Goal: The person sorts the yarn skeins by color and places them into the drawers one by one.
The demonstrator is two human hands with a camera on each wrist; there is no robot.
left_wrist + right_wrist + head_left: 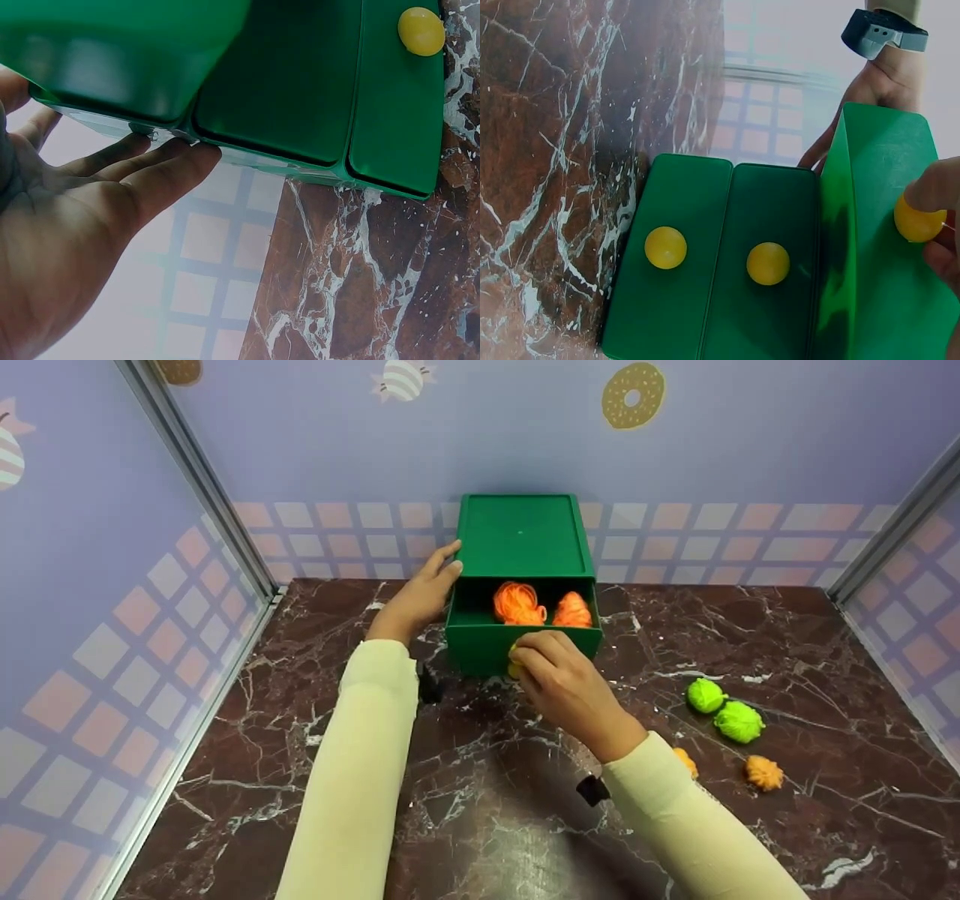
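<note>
A green drawer cabinet (pixel 521 536) stands against the back wall with its top drawer (pixel 480 652) pulled out. Inside that drawer lie two orange yarn balls, a larger one (pixel 516 604) and a smaller one (pixel 573 612). My right hand (pixel 570 684) pinches the drawer's yellow knob (pixel 919 219) between thumb and fingers. With fingers extended, my left hand (pixel 420 598) rests against the cabinet's left side, as the left wrist view (pixel 82 217) also shows. Two lower drawers are shut, each with a yellow knob, seen in the right wrist view.
On the marble-patterned table (pixel 465 810), right of the cabinet, lie two bright green yarn balls (pixel 739 721) and a small orange yarn ball (pixel 764 773). Another orange ball (pixel 685 763) is partly hidden by my right sleeve. Patterned panels (pixel 510 442) enclose the back and sides.
</note>
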